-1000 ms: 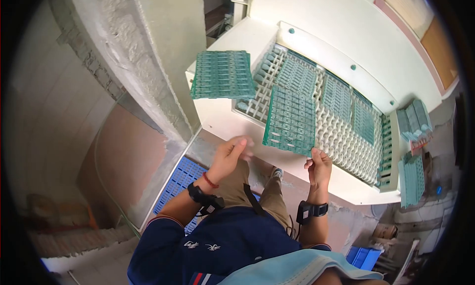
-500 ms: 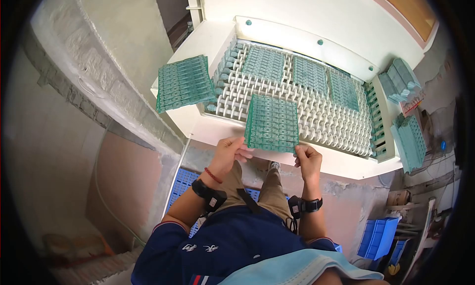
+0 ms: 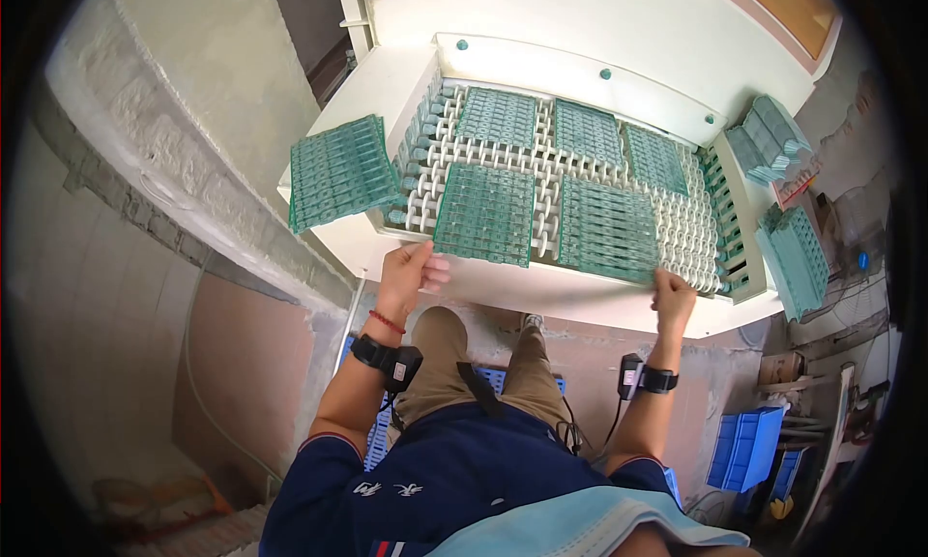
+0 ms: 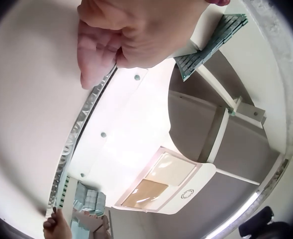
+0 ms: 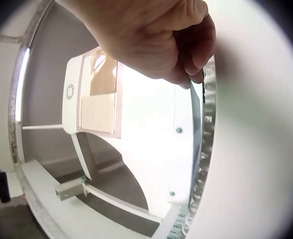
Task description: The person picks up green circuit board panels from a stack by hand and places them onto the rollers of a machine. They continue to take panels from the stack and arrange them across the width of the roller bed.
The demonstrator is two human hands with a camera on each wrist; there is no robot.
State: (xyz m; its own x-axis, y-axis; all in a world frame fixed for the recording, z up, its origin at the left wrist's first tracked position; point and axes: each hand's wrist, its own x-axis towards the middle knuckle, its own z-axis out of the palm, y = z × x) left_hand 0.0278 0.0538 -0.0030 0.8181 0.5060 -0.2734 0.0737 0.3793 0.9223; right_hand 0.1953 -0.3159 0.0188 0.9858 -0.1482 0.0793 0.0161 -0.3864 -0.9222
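Note:
At the front left of the roller conveyor, my left hand (image 3: pixel 412 278) pinches the near left corner of a green circuit board panel (image 3: pixel 485 215). In the left wrist view its fingers (image 4: pixel 97 55) are bent close to the conveyor's front rim, and the panel is hidden behind them. My right hand (image 3: pixel 674 304) pinches the near right corner of a second circuit board panel (image 3: pixel 607 226), which lies low over the rollers to the right of the first. The right wrist view shows that panel edge-on as a thin sheet (image 5: pixel 195 107) below the fingertips.
Three more panels, one of them here (image 3: pixel 497 118), lie in a row farther back on the white rollers (image 3: pixel 688 230). A stack of panels (image 3: pixel 343 173) rests on the machine's left ledge. Bundled green pieces (image 3: pixel 795 262) stand on the right. Blue crates (image 3: pixel 744 449) sit on the floor.
The panels were together between my hands over the conveyor's front. My right hand has drawn one panel rightward and down to the rollers; the other stays at my left hand. The view has shifted.

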